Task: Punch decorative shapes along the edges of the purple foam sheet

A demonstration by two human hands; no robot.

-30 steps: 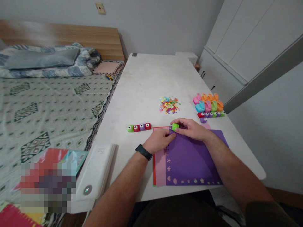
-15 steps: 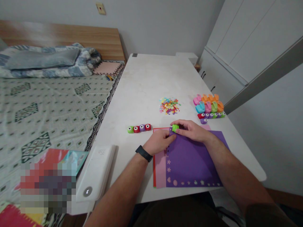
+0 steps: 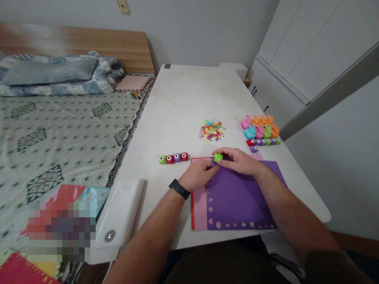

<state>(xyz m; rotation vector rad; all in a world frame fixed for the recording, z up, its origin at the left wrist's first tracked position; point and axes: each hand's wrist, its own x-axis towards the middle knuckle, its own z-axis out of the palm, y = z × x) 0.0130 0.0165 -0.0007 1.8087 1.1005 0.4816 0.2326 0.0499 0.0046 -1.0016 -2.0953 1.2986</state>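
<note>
Between the fingers of my right hand point(image 3: 237, 159) is a small green craft punch point(image 3: 218, 158), at the far left corner of a purple sheet point(image 3: 242, 197). My left hand point(image 3: 199, 172) pinches the sheet's left edge just below the punch, thumb on top and the other fingers partly hidden. Flowers, a heart and other small shapes are cut out along the sheet's left and near edges. Under it lie pink paper point(image 3: 200, 217) and a red sheet point(image 3: 192, 213), whose edges stick out to the left.
Beyond the sheets lies a heap of colourful paper cutouts point(image 3: 211, 130). A short row of small punches point(image 3: 173, 158) stands left of my hands; several larger punches point(image 3: 259, 131) are grouped at right. A white device point(image 3: 121, 213) sits on the table's left edge, beside a bed point(image 3: 74, 118).
The green punch has tilted slightly in my right hand. Both hands stay at the same corner of the purple sheet; the whole view shifts a little.
</note>
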